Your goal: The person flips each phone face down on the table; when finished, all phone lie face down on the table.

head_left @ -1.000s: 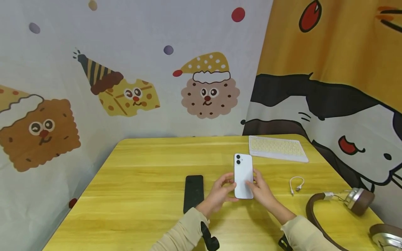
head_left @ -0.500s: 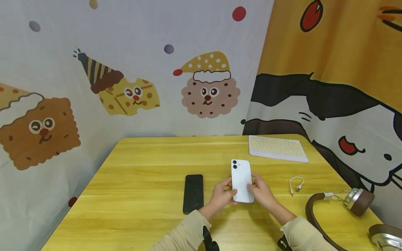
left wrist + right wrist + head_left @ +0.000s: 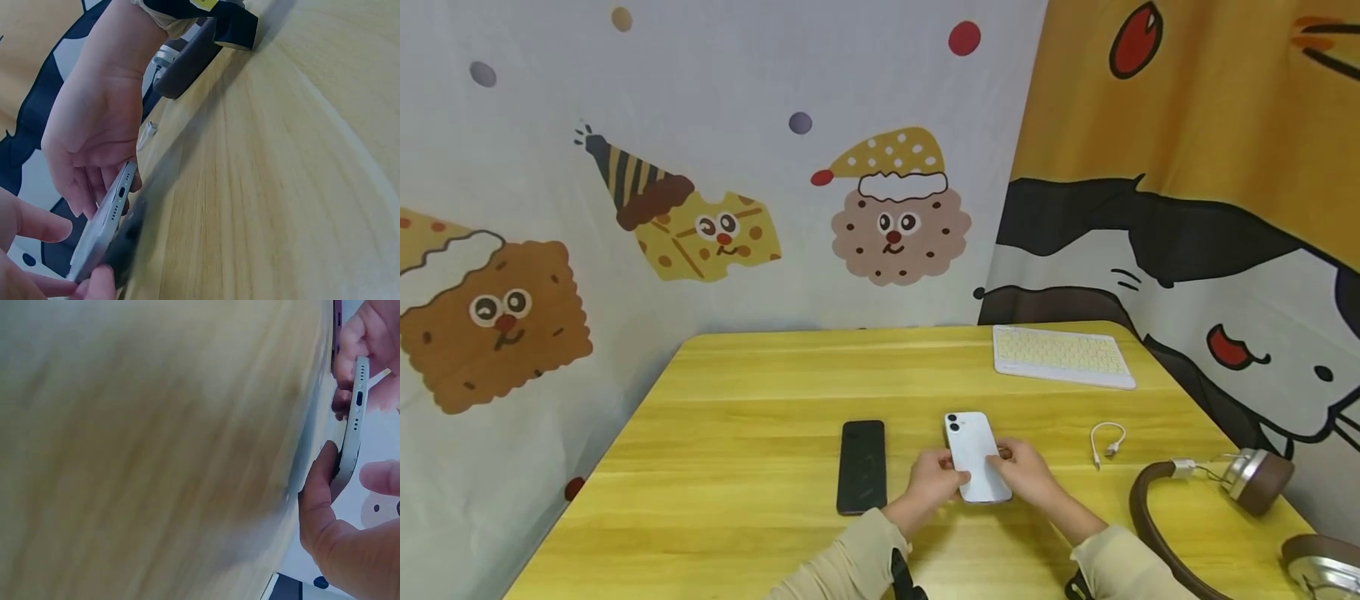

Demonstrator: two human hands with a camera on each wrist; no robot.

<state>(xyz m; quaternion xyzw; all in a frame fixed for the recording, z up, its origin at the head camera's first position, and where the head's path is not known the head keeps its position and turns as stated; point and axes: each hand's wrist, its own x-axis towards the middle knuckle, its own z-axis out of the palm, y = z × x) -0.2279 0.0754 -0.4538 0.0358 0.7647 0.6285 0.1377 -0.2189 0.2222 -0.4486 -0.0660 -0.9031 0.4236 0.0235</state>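
A white smartphone (image 3: 977, 458) is held between both hands above the table, its back with two camera lenses turned up. My left hand (image 3: 934, 482) grips its left edge, thumb near the lower corner. The right hand (image 3: 1028, 475) holds the opposite edge, with its thumb on the back. In the left wrist view, the charging port shows on the bottom edge of the phone (image 3: 114, 203). Fingers of the right hand (image 3: 340, 534) reach under the phone (image 3: 354, 425) in the right wrist view. A black smartphone (image 3: 862, 467) lies flat left of the hands.
On the wooden table (image 3: 737, 467), a white keyboard (image 3: 1063, 356) lies at the back right. A short white cable (image 3: 1108, 443) rests in front of it. Brown headphones (image 3: 1161, 500) lie at the right edge. A printed cloth (image 3: 737, 100) hangs behind the table.
Both hands have brought the white smartphone lower and closer to the person. Its top end has swung to the left. The black smartphone stays in place.
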